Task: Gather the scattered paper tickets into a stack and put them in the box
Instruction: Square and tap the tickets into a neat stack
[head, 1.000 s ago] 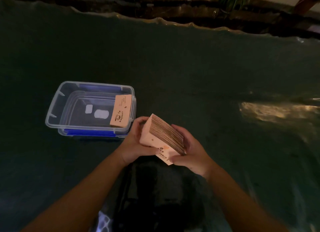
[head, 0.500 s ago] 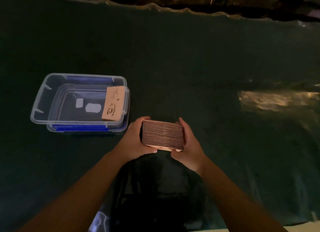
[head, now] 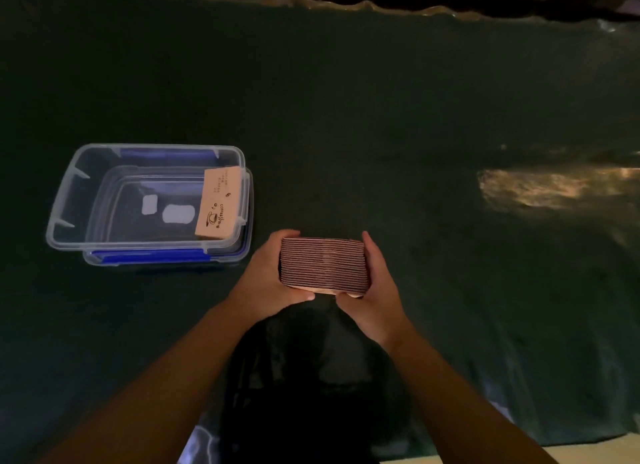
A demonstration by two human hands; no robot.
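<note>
A thick stack of paper tickets stands on edge on the dark green cloth, its layered edges facing up. My left hand presses its left side and my right hand its right side. To the left sits a clear plastic box with blue clips. Inside it, a smaller stack of tan tickets with a coffee-cup print leans against the right wall.
The dark green cloth covers the whole table, with a bright light patch at the right. The table's far edge runs along the top. A dark shadow lies between my forearms near the front edge.
The stack was tilted and fanned in my hands a second ago; it now stands squared on its edge between both hands. The view has shifted down a little.
</note>
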